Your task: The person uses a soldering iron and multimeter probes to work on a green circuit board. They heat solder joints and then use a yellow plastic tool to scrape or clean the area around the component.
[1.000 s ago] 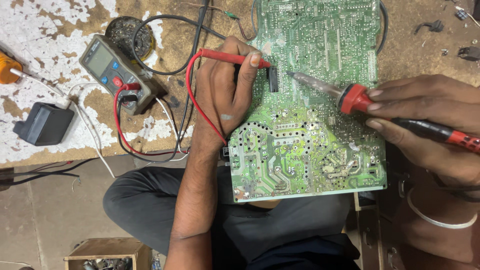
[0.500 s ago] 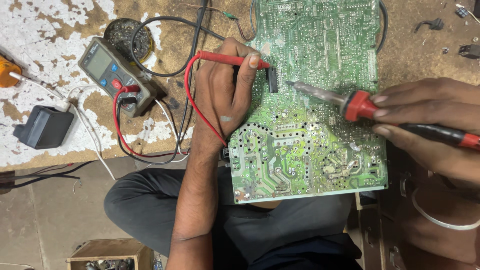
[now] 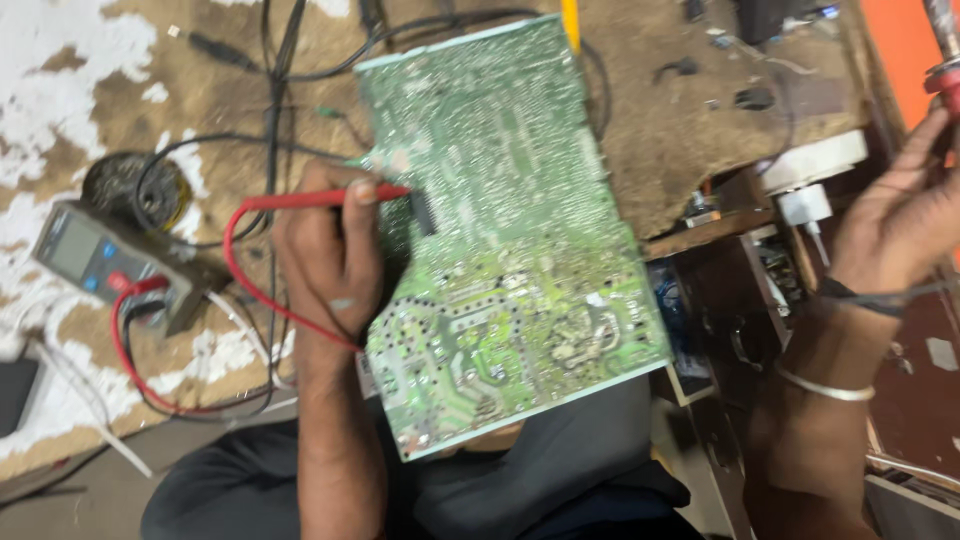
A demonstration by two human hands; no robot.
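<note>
From the head camera, the green circuit board (image 3: 505,240) lies solder side up, half on the worn wooden bench (image 3: 690,130) and half over the person's lap. Its long axis runs from the far edge of the bench down toward the person, tilted so that the near end swings to the right. Its surface is glossy green, dotted with dull silver solder points and pale tracks.

The left hand (image 3: 335,255) rests on the board's left edge, fingers closed around a red test probe (image 3: 330,198). The probe lies almost level, its dark tip pointing right and touching the board. Its red lead (image 3: 240,280) loops down and back to a grey multimeter (image 3: 95,262) at the left, beside a round tin (image 3: 135,190) of dark residue.

The right hand (image 3: 900,225) is raised at the far right, well away from the board, gripping a soldering iron (image 3: 945,50) with a red collar; the iron stands nearly upright. A thin bangle (image 3: 825,385) sits on the wrist.

Half a second ago the iron lay across the board with its tip pointing left at the solder points; it has since lifted away, and the view has swung, blurring the picture.
</note>
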